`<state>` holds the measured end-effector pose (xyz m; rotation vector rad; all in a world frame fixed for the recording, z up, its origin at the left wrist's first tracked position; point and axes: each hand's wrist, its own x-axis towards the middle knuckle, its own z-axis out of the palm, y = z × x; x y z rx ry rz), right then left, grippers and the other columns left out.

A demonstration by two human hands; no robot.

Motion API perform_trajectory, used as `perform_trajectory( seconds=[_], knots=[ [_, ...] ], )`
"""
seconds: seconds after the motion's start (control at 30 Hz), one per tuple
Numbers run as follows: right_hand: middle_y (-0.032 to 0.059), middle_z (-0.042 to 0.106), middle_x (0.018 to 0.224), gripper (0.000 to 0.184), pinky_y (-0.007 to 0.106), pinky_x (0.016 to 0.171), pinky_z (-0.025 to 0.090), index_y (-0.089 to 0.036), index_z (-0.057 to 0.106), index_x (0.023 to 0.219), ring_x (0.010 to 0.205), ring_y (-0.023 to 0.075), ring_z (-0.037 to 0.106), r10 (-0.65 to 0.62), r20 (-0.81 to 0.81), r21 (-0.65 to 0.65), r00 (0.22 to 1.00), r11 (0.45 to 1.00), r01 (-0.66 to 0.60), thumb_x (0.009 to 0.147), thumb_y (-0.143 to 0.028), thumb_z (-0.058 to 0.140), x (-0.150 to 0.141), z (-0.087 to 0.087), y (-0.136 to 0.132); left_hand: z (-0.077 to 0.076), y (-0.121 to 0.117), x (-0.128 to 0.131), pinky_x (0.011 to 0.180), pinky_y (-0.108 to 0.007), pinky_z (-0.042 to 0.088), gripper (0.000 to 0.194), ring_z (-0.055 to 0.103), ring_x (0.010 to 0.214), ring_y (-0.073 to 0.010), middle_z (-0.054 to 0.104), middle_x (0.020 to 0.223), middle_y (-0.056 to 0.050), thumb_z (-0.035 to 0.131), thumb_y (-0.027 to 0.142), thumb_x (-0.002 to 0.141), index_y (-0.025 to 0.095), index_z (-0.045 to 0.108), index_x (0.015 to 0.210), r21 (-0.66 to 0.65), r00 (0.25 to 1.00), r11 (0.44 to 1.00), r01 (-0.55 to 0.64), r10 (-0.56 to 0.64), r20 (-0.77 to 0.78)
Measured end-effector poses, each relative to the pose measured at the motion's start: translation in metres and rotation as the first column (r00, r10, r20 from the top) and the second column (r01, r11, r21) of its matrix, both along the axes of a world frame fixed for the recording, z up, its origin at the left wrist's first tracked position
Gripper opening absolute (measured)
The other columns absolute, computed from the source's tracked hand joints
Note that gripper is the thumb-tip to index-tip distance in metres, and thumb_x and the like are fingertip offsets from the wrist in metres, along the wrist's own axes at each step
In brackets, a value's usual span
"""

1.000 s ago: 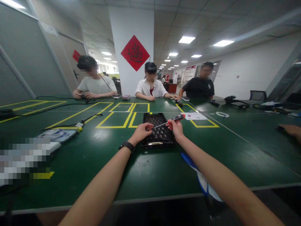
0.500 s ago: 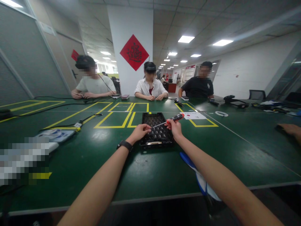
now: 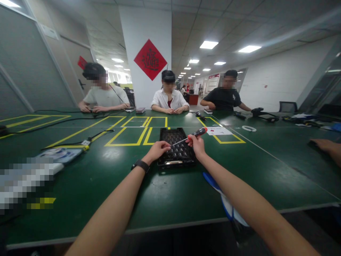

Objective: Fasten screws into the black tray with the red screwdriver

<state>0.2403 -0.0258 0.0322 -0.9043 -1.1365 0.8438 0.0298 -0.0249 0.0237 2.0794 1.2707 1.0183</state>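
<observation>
A black tool case (image 3: 178, 165) lies open on the green table, with rows of small metal bits in it. Above the case, my right hand (image 3: 198, 147) is closed round a screwdriver (image 3: 200, 132) with a red and black handle. Its thin shaft slants down to the left. At the shaft's far end, the fingertips of my left hand (image 3: 159, 150) are pinched together, and whatever they hold there is too small to make out. A dark watch (image 3: 141, 165) is on my left wrist.
Blue and white gloves (image 3: 226, 202) lie under my right forearm. A paper sheet (image 3: 220, 131) and a white ring (image 3: 249, 128) lie beyond. Cables and a pale blue packet (image 3: 61, 154) are at left. Three people sit opposite; another person's hand (image 3: 323, 146) rests at right.
The whole view has shifted slightly. My hands and the screwdriver keep nearly the same pose over the case. The person in black opposite now stretches an arm toward a black device on the table.
</observation>
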Motion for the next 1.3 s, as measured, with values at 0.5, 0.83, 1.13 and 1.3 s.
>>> perform_trajectory(
  seconds=[0.5, 0.83, 1.13, 1.3],
  knots=[
    [0.0044, 0.065, 0.079, 0.034, 0.021, 0.049, 0.044, -0.019, 0.041, 0.093, 0.055, 0.0110, 0.060, 0.409, 0.024, 0.034, 0.912, 0.912, -0.410, 0.076, -0.049, 0.044, -0.012, 0.016, -0.017, 0.000, -0.002, -0.003, 0.073, -0.028, 0.042, 0.034, 0.056, 0.074, -0.0155, 0.065, 0.082, -0.005, 0.058, 0.041, 0.066, 0.014, 0.064, 0.086, 0.035, 0.994, 0.995, 0.097, -0.098, 0.042],
    [-0.0028, 0.056, 0.055, 0.040, 0.018, 0.036, 0.036, -0.019, 0.041, 0.085, 0.036, 0.0079, 0.048, 0.312, -0.074, 0.011, 0.947, 0.950, -0.312, 0.076, -0.058, 0.038, -0.004, 0.008, -0.009, 0.022, -0.023, 0.011, 0.068, -0.025, 0.040, 0.050, 0.054, 0.068, -0.0134, 0.062, 0.070, -0.004, 0.035, 0.052, 0.079, 0.013, 0.066, 0.084, 0.021, 0.982, 0.987, 0.162, -0.163, 0.099],
    [-0.0033, 0.057, 0.055, 0.040, 0.018, 0.034, 0.036, -0.019, 0.041, 0.088, 0.034, 0.0084, 0.049, 0.418, 0.024, 0.022, 0.908, 0.908, -0.418, 0.076, -0.056, 0.038, -0.008, 0.012, -0.018, 0.025, -0.035, 0.023, 0.058, -0.023, 0.036, 0.062, 0.048, 0.055, -0.0108, 0.056, 0.055, -0.004, 0.024, 0.054, 0.081, 0.012, 0.068, 0.070, -0.051, 0.968, 0.966, 0.252, -0.252, 0.008],
    [-0.0042, 0.056, 0.054, 0.039, 0.017, 0.033, 0.036, -0.020, 0.041, 0.087, 0.033, 0.0078, 0.048, 0.423, 0.050, 0.002, 0.905, 0.906, -0.423, 0.076, -0.057, 0.038, -0.009, 0.014, -0.020, 0.024, -0.034, 0.023, 0.059, -0.024, 0.037, 0.065, 0.049, 0.055, -0.0115, 0.057, 0.055, -0.004, 0.022, 0.055, 0.081, 0.012, 0.068, 0.068, -0.070, 0.963, 0.960, 0.270, -0.271, -0.003]
  ],
)
